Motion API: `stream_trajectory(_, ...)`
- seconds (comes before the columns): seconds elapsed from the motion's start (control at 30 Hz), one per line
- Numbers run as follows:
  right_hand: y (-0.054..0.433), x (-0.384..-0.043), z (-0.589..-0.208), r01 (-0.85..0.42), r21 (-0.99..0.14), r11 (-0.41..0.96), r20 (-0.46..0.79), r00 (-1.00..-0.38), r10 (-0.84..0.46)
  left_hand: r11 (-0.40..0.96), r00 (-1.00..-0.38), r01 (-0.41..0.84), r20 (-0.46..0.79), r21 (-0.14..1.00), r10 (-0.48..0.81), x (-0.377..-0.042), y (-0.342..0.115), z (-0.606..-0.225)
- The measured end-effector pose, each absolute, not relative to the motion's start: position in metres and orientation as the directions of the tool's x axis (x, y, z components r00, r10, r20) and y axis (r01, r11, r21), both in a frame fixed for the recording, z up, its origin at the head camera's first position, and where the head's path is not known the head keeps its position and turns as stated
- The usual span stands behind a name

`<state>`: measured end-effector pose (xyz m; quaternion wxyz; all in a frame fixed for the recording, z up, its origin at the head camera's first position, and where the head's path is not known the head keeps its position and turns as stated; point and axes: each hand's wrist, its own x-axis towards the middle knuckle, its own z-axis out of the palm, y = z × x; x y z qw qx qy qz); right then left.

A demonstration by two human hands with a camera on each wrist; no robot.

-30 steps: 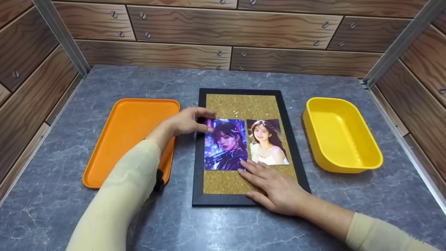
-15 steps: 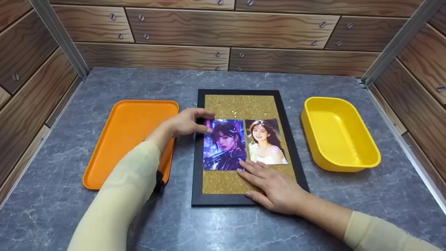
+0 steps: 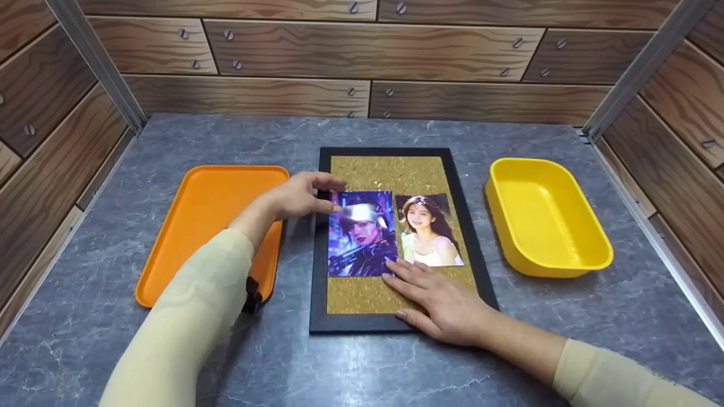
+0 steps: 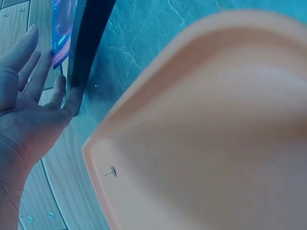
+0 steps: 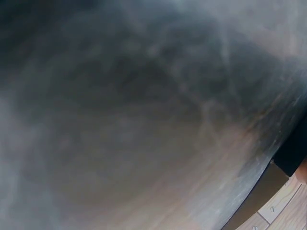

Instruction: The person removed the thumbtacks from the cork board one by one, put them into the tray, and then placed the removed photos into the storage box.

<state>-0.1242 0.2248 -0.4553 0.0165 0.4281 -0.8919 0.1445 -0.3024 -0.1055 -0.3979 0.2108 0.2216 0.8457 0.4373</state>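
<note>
A black-framed cork board [image 3: 362, 297] lies on the table with two printed pictures on it. The left one, a purple-blue portrait of an armed figure [image 3: 359, 243], has a bright glare band across its upper half. My left hand [image 3: 297, 195] reaches over the frame's left side, thumb at that picture's upper left edge, fingers loosely extended. In the left wrist view the same hand [image 4: 33, 96] is beside the black frame edge [image 4: 88, 43]. My right hand [image 3: 438, 302] lies spread on the lower board, fingertips at the purple picture's lower right corner. The smaller portrait in white [image 3: 430, 237] is beside it.
An orange tray [image 3: 209, 203] is on the left, partly under the left forearm; a thumbtack [image 4: 113, 171] lies in it. At the right stands a yellow bin [image 3: 543, 215]. Wood-patterned walls [image 3: 373, 48] enclose the grey marbled table [image 3: 271, 367].
The head view has shifted slightly. Glare has appeared on the purple picture's upper half, and its top edge sits a little higher against the board. Both hands keep about the same places.
</note>
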Motion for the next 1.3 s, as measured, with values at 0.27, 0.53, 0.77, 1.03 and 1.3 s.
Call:
stream_trajectory(0.27, 0.225, -0.125, -0.456, -0.769, -0.249, 0.588, 0.154, -0.631, -0.76, 0.497, -0.815, 0.238, -0.107, 0.835, 0.57, -0.298, -0.106, -0.395)
stream_trajectory(0.53, 0.225, -0.126, -0.455, -0.759, -0.259, 0.597, 0.138, -0.641, -0.755, 0.417, -0.825, 0.181, -0.093, 0.891, 0.557, -0.294, -0.103, -0.392)
stream_trajectory(0.77, 0.225, -0.125, -0.455, -0.752, -0.263, 0.604, 0.116, -0.646, -0.755, 0.361, -0.832, 0.131, -0.095, 0.923, 0.546, -0.29, -0.1, -0.398)
stream_trajectory(1.03, 0.224, -0.126, -0.456, -0.758, -0.255, 0.6, 0.119, -0.641, -0.758, 0.276, -0.854, 0.082, -0.076, 0.958, 0.515, -0.285, -0.097, -0.401)
stream_trajectory(1.3, 0.224, -0.125, -0.456, -0.756, -0.251, 0.605, 0.126, -0.645, -0.754, 0.192, -0.862, 0.039, -0.065, 0.981, 0.503, -0.278, -0.092, -0.401)
